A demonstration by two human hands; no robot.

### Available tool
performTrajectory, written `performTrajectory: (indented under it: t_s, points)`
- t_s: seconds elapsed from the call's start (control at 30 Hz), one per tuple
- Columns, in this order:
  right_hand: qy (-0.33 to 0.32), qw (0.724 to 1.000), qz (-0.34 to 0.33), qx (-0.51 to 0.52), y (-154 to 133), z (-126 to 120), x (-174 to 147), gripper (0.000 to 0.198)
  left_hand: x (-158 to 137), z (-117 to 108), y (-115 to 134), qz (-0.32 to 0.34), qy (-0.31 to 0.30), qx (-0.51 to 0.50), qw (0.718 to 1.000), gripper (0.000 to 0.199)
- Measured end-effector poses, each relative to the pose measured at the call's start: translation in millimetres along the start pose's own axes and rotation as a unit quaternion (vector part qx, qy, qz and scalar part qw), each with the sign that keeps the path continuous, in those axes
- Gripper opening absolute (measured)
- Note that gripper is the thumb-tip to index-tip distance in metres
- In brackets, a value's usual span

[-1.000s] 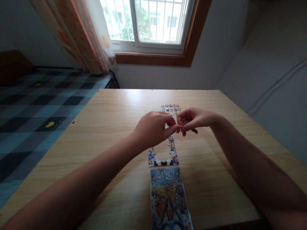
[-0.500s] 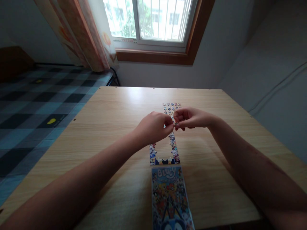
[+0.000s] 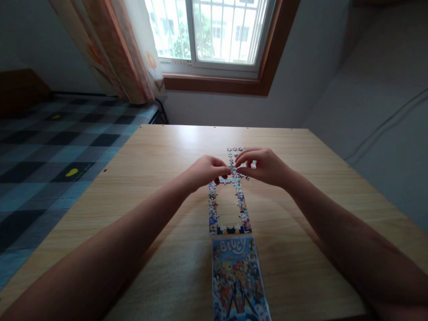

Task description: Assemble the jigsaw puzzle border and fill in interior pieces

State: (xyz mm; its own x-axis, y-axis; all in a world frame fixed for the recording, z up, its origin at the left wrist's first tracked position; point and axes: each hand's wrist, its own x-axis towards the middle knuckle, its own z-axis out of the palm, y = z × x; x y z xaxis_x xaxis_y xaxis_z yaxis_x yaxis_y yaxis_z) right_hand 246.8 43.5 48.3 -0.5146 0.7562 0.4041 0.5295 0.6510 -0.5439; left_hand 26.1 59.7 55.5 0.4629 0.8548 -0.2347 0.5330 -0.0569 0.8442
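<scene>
My left hand (image 3: 207, 171) is closed in a pinch, with a small jigsaw puzzle piece (image 3: 232, 169) at its fingertips. Just to the right, my right hand (image 3: 264, 166) hovers with thumb and fingers apart over loose puzzle pieces (image 3: 235, 150), hiding some of them. Below both hands lies a puzzle frame (image 3: 213, 209) of joined colourful edge pieces, its middle showing bare wood. Against the near end of that frame rests a picture sheet or box lid (image 3: 237, 272) printed "Bluey" with many cartoon characters.
Everything lies on a light wooden table (image 3: 160, 178). A bed with a checked cover (image 3: 83, 147) stands to the left, beside a curtain (image 3: 130, 62). Behind the table are a wall and a barred window (image 3: 224, 33). A cable (image 3: 384, 127) runs along the right wall.
Both hands were pinched together around a small piece. They have shifted slightly left and come apart; the right fingers have opened while the left keeps its pinch.
</scene>
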Motion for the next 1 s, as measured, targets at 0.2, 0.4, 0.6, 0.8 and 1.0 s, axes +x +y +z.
performTrajectory:
  t_s: [0.2,0.4,0.6,0.8,1.0]
  points:
    - [0.004,0.995,-0.066,-0.068,-5.8,8.1,-3.7,0.015,0.0,-1.1,-3.3,-0.019,-0.040,-0.046,0.998,0.017]
    - [0.008,0.995,-0.064,-0.081,-2.3,14.6,-8.7,0.015,1.1,-0.9,-7.4,-0.032,-0.059,-0.060,0.996,0.016]
    - [0.029,0.993,-0.074,-0.087,-2.3,15.5,-13.1,0.016,1.7,-3.1,-7.9,-0.024,-0.081,-0.032,0.996,0.021]
    - [0.027,0.991,-0.047,-0.120,4.8,30.1,-30.7,0.019,6.6,-3.2,-25.6,0.172,0.122,0.216,0.953,0.024]
    - [0.041,0.993,-0.049,-0.095,11.7,43.6,-41.3,0.018,5.4,10.7,-45.3,0.335,0.126,0.281,0.891,0.028]
